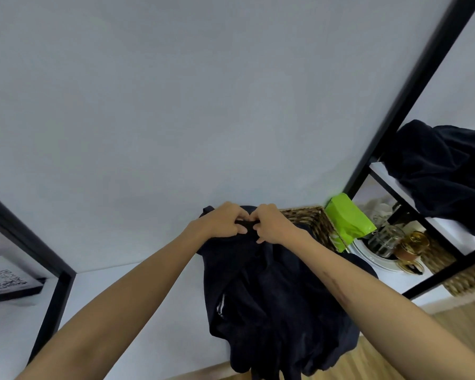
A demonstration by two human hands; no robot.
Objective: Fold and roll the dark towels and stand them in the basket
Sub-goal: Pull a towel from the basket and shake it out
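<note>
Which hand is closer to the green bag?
The right hand. It pinches the top edge of the dark towel a little to the left of the green bag, with the basket between them. The left hand pinches the towel farther left.

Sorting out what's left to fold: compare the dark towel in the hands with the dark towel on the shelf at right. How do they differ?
The held towel hangs long from its top edge, pinched by the left hand and right hand; the shelf towel lies in a crumpled heap that no hand touches. The held towel hangs in front of the wicker basket; the shelf towel sits higher, on the black-framed shelf. Both are dark and unfolded.
</note>
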